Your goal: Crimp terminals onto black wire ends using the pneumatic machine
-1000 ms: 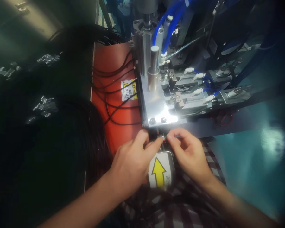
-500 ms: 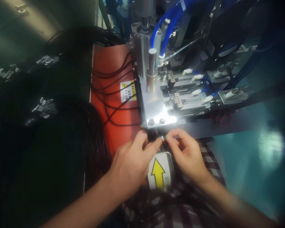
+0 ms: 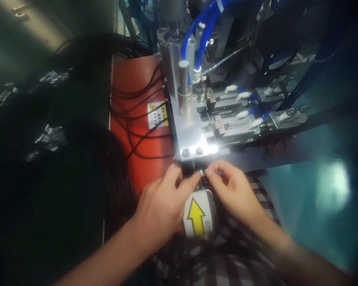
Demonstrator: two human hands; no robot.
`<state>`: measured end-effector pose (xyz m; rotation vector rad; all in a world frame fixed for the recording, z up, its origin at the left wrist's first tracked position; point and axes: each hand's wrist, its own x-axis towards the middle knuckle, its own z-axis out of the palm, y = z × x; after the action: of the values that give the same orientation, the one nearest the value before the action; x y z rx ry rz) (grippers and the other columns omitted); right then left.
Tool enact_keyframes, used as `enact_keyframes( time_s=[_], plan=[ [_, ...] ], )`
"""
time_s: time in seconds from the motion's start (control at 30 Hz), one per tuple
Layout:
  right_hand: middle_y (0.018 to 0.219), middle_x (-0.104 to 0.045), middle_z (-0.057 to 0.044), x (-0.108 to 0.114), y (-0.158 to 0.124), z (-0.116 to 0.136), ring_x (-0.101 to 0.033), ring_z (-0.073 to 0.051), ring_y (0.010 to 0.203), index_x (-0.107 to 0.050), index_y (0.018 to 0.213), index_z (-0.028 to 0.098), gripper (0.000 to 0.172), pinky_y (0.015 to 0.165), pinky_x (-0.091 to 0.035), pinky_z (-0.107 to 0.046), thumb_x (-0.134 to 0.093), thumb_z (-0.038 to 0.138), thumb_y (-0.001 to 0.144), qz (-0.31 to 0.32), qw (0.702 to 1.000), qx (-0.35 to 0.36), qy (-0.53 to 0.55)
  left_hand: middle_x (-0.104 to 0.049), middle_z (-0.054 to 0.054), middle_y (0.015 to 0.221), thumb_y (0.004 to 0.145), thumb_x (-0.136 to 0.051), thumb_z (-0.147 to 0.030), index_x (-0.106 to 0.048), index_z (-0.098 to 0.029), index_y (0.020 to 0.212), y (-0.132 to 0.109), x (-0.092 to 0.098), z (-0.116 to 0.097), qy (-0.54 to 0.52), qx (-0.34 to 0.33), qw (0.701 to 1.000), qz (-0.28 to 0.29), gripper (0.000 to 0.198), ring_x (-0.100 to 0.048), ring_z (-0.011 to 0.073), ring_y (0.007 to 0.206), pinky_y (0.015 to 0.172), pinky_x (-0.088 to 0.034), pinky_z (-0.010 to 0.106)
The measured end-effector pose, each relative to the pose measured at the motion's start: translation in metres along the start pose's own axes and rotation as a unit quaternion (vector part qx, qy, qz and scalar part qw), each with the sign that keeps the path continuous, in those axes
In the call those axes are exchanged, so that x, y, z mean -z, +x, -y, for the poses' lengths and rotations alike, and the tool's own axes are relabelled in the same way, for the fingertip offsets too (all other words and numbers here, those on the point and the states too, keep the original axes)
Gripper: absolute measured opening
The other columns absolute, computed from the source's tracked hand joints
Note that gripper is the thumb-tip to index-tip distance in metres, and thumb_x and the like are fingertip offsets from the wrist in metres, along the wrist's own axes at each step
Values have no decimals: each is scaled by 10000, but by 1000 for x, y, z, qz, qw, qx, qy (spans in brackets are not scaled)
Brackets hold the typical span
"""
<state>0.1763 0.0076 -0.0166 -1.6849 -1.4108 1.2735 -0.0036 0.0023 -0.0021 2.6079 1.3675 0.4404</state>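
Bright metal machinery (image 3: 188, 133) stands beyond; just below its edge, tiny wires (image 3: 202, 174) lie between the thumb tip of the left hand (image 3: 162, 200), its grip unclear, and the right hand (image 3: 234, 188), narrowly pinching them.

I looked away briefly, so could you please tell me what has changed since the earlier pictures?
The whole scene slid slightly left in view, probably from head movement. No visible grab or release: the left hand and right hand stay close together at the tiny wires, near the arrow sign.
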Motion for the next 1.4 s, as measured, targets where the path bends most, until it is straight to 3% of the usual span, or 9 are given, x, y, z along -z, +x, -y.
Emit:
enact_keyframes(
  time_s=[0.07,0.2,0.23,0.4,0.57,0.8,1.0,1.17,1.4],
  plan=[
    [578,-436,46,0,0,3,-399,-105,490,-510,726,193,211,472,-338,-247,-494,338,879,26,999,-37,21,-492,30,800,904,-399,-147,-606,-197,1208,0,0,0,0,-3,1000,2,371,-529,113,597,486,-441,186],
    [673,-510,8,-1,0,6,-461,-117,578,-497,695,189,179,553,-371,-260,-529,283,844,-60,997,42,-26,-489,31,810,907,-414,-192,-610,-200,1203,0,-1,0,-1,-1,1000,8,356,-529,118,607,495,-449,196],
    [658,-506,11,-1,0,6,-453,-114,569,-498,690,188,187,542,-363,-257,-532,288,844,-53,998,33,-12,-486,29,808,907,-412,-195,-606,-207,1209,0,-1,0,1,1,1000,5,359,-526,119,608,493,-446,196],
    [461,-377,84,7,6,-1,-315,-73,434,-525,701,174,294,441,-265,-216,-559,423,853,100,970,-105,193,-481,29,823,899,-403,-180,-593,-222,1239,-1,-1,0,-1,12,1000,8,392,-525,119,617,505,-446,202],
    [471,-423,73,8,0,-10,-358,-76,446,-599,797,155,283,440,-290,-208,-625,436,816,50,968,-94,228,-467,37,838,897,-404,-203,-592,-202,1256,-1,-1,1,-26,7,999,18,404,-520,129,609,495,-455,231],
    [492,-414,73,-2,-7,-5,-309,-64,434,-587,751,161,225,400,-259,-197,-654,375,775,16,967,-107,229,-456,37,862,881,-437,-182,-574,-217,1280,-6,-4,3,-32,12,999,18,424,-511,133,637,505,-449,235],
    [517,-418,66,-7,-8,-7,-341,-80,458,-558,749,182,177,405,-276,-203,-609,336,821,-33,982,-46,178,-460,43,874,848,-464,-188,-570,-205,1288,-7,-3,4,-39,10,999,29,452,-509,141,651,515,-455,245],
    [472,-360,91,-3,-6,-8,-296,-68,403,-529,757,192,195,370,-241,-192,-591,363,824,-29,979,-59,193,-468,42,870,853,-456,-181,-586,-202,1267,-7,-4,3,-33,8,999,15,434,-505,135,643,513,-451,238],
    [573,-503,36,-3,-8,-6,-411,-89,484,-580,757,170,183,427,-337,-205,-627,344,791,-4,978,-67,196,-461,39,860,861,-448,-189,-588,-208,1265,-4,-4,3,-27,6,1000,11,428,-505,137,638,501,-445,237]
  ],
)
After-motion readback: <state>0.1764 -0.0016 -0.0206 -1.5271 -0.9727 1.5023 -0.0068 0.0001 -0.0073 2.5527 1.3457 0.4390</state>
